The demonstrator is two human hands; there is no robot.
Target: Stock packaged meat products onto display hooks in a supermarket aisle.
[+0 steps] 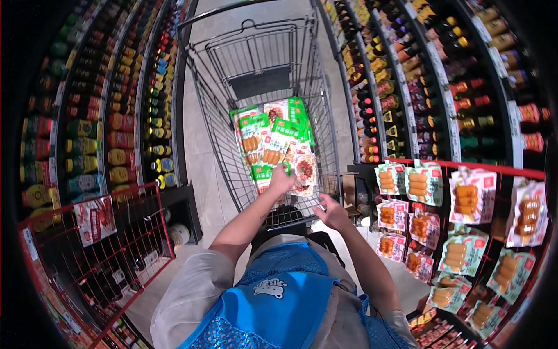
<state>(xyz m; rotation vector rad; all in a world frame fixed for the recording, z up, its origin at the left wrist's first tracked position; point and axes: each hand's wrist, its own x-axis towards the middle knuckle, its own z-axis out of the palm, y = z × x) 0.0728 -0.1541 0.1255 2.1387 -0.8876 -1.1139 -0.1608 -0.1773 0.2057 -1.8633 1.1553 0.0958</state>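
Note:
A wire shopping cart (261, 83) stands before me with a pile of green-and-white food packets in it. My left hand (283, 179) reaches into the cart, at the near end of the pile, over a green-edged packet (259, 171); whether its fingers grip a packet cannot be told. Just beyond the fingers lies a sausage packet (273, 150). A packet with a red-topped dish pictured on it (305, 169) lies to the right of that hand. My right hand (332, 212) is at the cart's near right corner, fingers apart, with nothing in it.
Red wire racks flank me: the right one (475, 165) is hung with sausage packets (464, 203), the left one (100, 261) bears a printed sign (95, 220). Shelves of bottles and jars (124, 135) line the left side, and more bottles (473, 102) the right. Tiled floor (202, 165) shows beside the cart.

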